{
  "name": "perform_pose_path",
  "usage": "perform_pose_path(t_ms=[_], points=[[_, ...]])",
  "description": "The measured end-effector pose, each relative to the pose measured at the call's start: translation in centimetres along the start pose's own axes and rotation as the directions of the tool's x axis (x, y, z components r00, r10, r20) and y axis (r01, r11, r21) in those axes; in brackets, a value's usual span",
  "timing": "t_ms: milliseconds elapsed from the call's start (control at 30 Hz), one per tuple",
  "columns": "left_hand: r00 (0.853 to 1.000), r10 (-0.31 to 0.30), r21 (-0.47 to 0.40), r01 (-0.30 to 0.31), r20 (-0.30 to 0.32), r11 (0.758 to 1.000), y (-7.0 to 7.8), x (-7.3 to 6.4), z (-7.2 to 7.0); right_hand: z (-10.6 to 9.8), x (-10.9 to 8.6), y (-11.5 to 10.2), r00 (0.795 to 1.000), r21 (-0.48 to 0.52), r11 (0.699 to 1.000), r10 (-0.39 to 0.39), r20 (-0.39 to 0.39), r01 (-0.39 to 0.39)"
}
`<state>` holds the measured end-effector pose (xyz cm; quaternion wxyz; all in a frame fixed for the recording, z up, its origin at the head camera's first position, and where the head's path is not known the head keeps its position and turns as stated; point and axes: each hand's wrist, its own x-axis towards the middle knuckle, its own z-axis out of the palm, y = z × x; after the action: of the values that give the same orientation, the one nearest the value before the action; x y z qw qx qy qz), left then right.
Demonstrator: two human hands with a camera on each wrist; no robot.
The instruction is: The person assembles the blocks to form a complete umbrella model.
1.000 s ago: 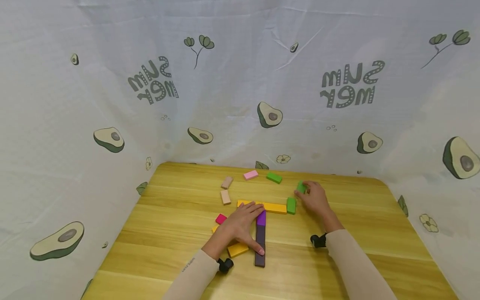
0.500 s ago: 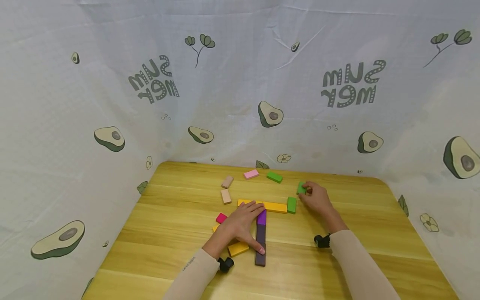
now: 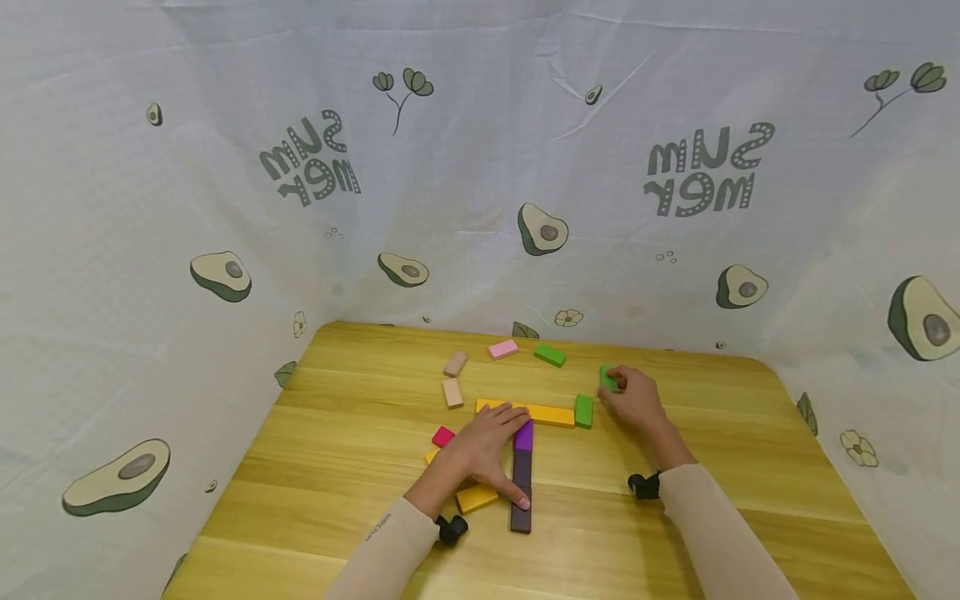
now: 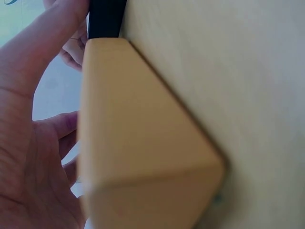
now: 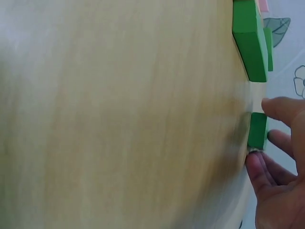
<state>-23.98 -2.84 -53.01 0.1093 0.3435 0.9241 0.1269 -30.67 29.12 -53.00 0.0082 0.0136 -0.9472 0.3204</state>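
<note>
My left hand spreads over the row of blocks. Its fingertips rest where a yellow block meets a purple block, and the thumb lies on a dark block of the upright strip. Far right, my right hand holds a green block between thumb and fingers; the right wrist view shows that block at the fingertips. A second green block stands at the yellow row's right end. Close in the left wrist view is a yellow-orange block.
Behind the row lie a green block, a pink block and two beige blocks. A red block and a yellow block lie around my left forearm. Printed cloth hangs along the wooden table's back edge.
My right hand has shifted slightly to the right with the green block, whose angle has turned a little. The left hand stays put on the blocks.
</note>
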Motion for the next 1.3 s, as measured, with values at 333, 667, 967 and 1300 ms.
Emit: perform_pose_path(t_ms=[333, 667, 967, 1300], points=[[1.000, -0.006, 0.010, 0.006, -0.005, 1.000, -0.3, -0.3, 0.0, 0.9, 0.0, 0.5, 0.998, 0.017, 1.000, 0.005, -0.061, -0.004], [1.000, -0.019, -0.002, 0.019, -0.004, 1.000, -0.5, -0.4, -0.1, 1.3, -0.2, -1.2, 0.996, 0.026, 1.000, -0.007, -0.094, 0.009], [1.000, -0.007, -0.001, 0.007, -0.018, 1.000, -0.3, -0.3, -0.1, 1.8, 0.5, -2.6, 0.994, 0.047, 0.996, -0.068, -0.087, 0.072], [1.000, -0.003, 0.005, 0.003, -0.011, 1.000, 0.0, -0.1, 0.1, 2.7, 0.9, -3.3, 0.994, 0.035, 0.994, -0.098, -0.039, 0.099]])
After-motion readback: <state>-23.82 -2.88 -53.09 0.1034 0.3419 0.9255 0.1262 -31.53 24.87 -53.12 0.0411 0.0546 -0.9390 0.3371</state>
